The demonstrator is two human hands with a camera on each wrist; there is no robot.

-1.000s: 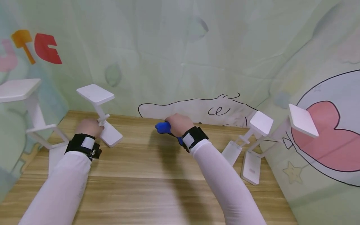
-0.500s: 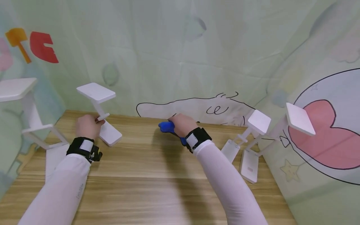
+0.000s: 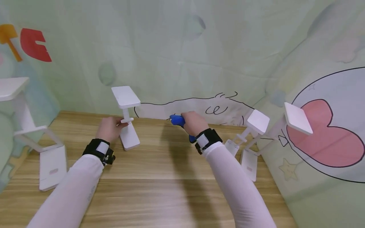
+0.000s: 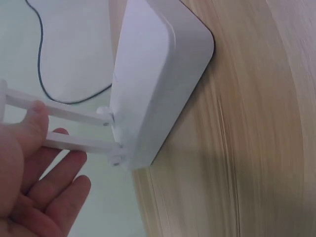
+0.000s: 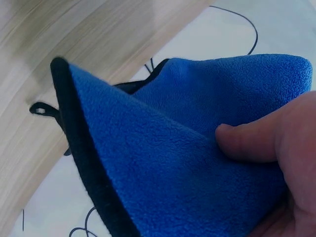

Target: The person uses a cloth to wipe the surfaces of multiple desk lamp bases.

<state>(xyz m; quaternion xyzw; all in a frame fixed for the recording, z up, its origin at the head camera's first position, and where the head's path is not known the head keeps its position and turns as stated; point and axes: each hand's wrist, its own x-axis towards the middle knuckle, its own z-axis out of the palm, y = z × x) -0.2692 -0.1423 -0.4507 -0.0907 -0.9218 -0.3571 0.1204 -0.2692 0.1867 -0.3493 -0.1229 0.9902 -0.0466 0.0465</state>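
At the back of the table, my left hand [image 3: 108, 129] pinches the arms of a white folding phone stand [image 3: 125, 96]. The left wrist view shows its two thin arms between thumb and fingers, hinged to the base [image 4: 153, 74]. That base is right at the wood surface. To the right, my right hand [image 3: 195, 123] holds a blue cleaning cloth [image 3: 177, 120] over the table's back edge. In the right wrist view, the thumb presses on the folded cloth [image 5: 173, 158], which has a black border and a small black loop; the other fingers are mostly hidden.
A second white stand [image 3: 52, 167] is at the left, beside the left forearm. Two more stands, one smaller [image 3: 258, 121] and one taller [image 3: 297, 118], are near the right edge. Printed fabric [image 3: 159, 57] hangs behind the wooden table [image 3: 137, 196].
My left hand has shifted to the right, bringing the white stand along and turning it. The right hand with the cloth has moved a little to the right too.
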